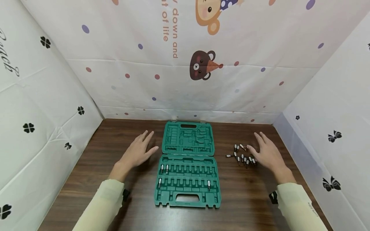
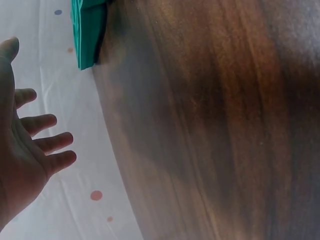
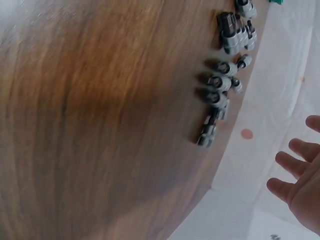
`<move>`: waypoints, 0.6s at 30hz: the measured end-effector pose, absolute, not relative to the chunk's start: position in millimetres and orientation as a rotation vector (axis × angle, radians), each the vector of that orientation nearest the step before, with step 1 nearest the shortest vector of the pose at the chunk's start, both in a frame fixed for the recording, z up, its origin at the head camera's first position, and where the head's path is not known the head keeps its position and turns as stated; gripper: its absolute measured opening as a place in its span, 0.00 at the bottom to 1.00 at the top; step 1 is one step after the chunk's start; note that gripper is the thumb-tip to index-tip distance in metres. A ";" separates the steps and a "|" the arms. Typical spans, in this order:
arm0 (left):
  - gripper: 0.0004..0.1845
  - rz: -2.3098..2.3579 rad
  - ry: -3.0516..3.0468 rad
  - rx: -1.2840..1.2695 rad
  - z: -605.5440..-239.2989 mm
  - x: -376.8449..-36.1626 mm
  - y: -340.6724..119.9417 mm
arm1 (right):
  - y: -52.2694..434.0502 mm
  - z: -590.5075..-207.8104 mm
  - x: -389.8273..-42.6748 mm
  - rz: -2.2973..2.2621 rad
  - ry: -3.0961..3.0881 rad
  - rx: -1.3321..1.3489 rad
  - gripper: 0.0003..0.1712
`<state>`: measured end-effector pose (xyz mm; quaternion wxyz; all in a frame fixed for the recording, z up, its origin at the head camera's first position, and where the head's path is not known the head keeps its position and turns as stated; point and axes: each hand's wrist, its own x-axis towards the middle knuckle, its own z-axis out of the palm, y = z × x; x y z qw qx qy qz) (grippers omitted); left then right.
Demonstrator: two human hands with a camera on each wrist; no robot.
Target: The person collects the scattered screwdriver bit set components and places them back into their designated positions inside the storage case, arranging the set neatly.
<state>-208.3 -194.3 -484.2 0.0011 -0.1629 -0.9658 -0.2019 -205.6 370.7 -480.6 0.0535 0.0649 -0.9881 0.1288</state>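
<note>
Loose bits (image 1: 242, 155) just beside spread right fingers (image 1: 261, 138), untouched; left fingers (image 1: 145, 138) spread.

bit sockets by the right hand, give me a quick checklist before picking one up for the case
1. Green case lies open and flat on the table: ok.
2. Free slots in the lower tray: ok, only four bits sit there.
3. Loose bit sockets lie within reach, next to the right hand: ok.
4. Right hand holds nothing, fingers straight: ok.
5. Left hand holds nothing, open left of the case: ok.
6. Which slot fits which bit: cannot tell, sizes too small to read.
</note>
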 end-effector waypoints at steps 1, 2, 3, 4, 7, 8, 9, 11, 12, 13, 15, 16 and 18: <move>0.44 -0.658 -3.029 -0.511 -485.0 -207.7 -194.2 | 372.5 -481.2 -205.2 0.415 -3.010 0.191 0.45; 0.44 -0.682 -3.029 -0.508 -486.0 -207.2 -194.2 | 374.7 -481.8 -204.8 0.437 -3.016 0.185 0.45; 0.44 -0.707 -3.029 -0.506 -486.9 -206.8 -194.2 | 377.2 -482.6 -204.6 0.457 -3.021 0.184 0.45; 0.44 -0.729 -3.032 -0.502 -487.9 -206.4 -194.3 | 379.6 -483.3 -204.6 0.480 -3.024 0.184 0.44; 0.44 -0.779 -3.043 -0.493 -490.2 -205.2 -194.7 | 386.2 -485.3 -203.5 0.536 -3.025 0.209 0.44; 0.44 -0.796 -3.049 -0.486 -490.7 -204.6 -194.7 | 388.2 -485.8 -202.7 0.561 -3.022 0.217 0.44; 0.44 -0.812 -3.053 -0.482 -491.2 -204.0 -194.7 | 390.1 -486.4 -201.8 0.583 -3.021 0.224 0.43; 0.44 -0.843 -3.052 -0.477 -492.0 -202.6 -194.8 | 392.8 -487.2 -199.8 0.617 -3.018 0.229 0.43; 0.44 -0.855 -3.050 -0.478 -492.4 -201.7 -194.6 | 393.9 -487.5 -198.8 0.632 -3.019 0.226 0.42; 0.44 -0.875 -3.046 -0.476 -492.8 -200.9 -194.4 | 394.9 -487.6 -197.7 0.641 -3.024 0.220 0.42; 0.44 -0.908 -3.035 -0.484 -494.0 -199.5 -194.3 | 396.9 -488.0 -195.7 0.644 -3.030 0.204 0.42; 0.44 -0.924 -3.028 -0.494 -494.5 -198.7 -194.2 | 398.0 -488.2 -194.9 0.642 -3.034 0.198 0.42; 0.44 -0.977 -3.021 -0.494 -495.3 -197.3 -193.9 | 400.2 -488.1 -192.9 0.645 -3.049 0.181 0.42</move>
